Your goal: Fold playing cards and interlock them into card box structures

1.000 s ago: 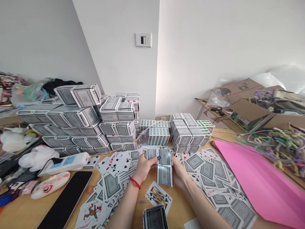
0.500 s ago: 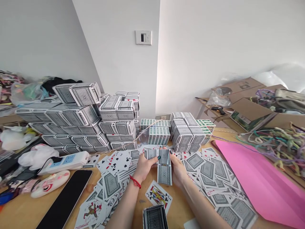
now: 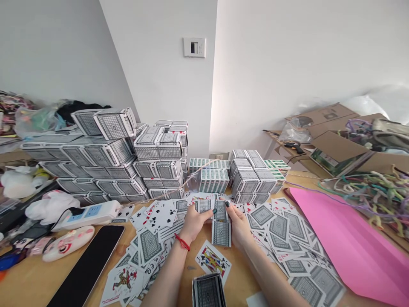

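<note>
Between my two hands is a group of playing cards (image 3: 221, 232), grey patterned backs up, joined in an L-like shape. My left hand (image 3: 194, 221) pinches the left part, its dark-green-nailed thumb on top. On the upper right part presses the thumb of my right hand (image 3: 240, 224), its fingers behind. Whether the cards are folded or interlocked I cannot make out. Below them a jack of clubs card (image 3: 212, 260) lies face up on the table. An open box made of cards (image 3: 208, 292) stands at the near edge, partly out of view.
Stacked card blocks (image 3: 105, 155) rise at the back left, more card blocks (image 3: 252, 175) at the back right. Loose cards (image 3: 287, 238) spread on both sides. A black phone (image 3: 87, 264), a power strip (image 3: 92, 213), pink paper (image 3: 345, 243) and tangled cords (image 3: 377, 200) surround the work area.
My right thumb has slid slightly left and presses further onto the upper right card. The view has shifted slightly; both hands keep hold of the cards.
</note>
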The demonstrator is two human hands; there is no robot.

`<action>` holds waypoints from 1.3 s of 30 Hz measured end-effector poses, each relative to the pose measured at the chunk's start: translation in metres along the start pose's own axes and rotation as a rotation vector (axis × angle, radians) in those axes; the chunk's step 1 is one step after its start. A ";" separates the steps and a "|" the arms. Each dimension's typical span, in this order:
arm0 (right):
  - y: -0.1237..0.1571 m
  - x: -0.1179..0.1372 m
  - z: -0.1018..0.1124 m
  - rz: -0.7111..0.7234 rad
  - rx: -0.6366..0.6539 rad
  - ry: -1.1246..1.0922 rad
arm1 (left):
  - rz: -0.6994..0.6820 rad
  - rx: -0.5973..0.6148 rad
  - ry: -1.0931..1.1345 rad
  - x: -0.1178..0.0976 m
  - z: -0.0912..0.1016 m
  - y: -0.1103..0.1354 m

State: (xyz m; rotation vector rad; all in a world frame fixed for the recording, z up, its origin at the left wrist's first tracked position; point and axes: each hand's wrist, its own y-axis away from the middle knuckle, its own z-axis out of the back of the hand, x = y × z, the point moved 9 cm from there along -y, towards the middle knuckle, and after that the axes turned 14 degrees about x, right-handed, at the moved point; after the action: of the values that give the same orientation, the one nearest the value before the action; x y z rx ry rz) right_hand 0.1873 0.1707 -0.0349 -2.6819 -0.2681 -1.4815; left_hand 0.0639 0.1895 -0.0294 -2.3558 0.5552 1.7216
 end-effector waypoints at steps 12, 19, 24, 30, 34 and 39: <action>0.001 -0.001 0.004 -0.011 -0.038 0.080 | 0.018 -0.019 0.044 -0.005 0.004 -0.002; 0.002 0.003 -0.018 -0.031 0.155 0.081 | 0.006 -0.035 0.077 -0.007 0.010 0.001; 0.002 0.010 -0.015 0.031 0.128 0.194 | 0.039 -0.038 0.070 -0.006 0.006 0.003; 0.004 0.014 -0.003 0.117 -0.025 0.323 | 0.031 -0.062 0.045 -0.009 0.004 0.002; 0.003 0.014 -0.005 0.113 -0.008 0.294 | 0.024 -0.095 0.018 -0.009 0.009 0.001; 0.001 0.015 -0.001 0.095 -0.026 0.289 | -0.003 -0.100 0.018 -0.008 0.013 0.000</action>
State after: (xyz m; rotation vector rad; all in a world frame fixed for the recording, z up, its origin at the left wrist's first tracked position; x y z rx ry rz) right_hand 0.1944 0.1712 -0.0222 -2.4160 -0.1026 -1.8219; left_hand 0.0503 0.1953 -0.0259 -2.4407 0.4790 1.7682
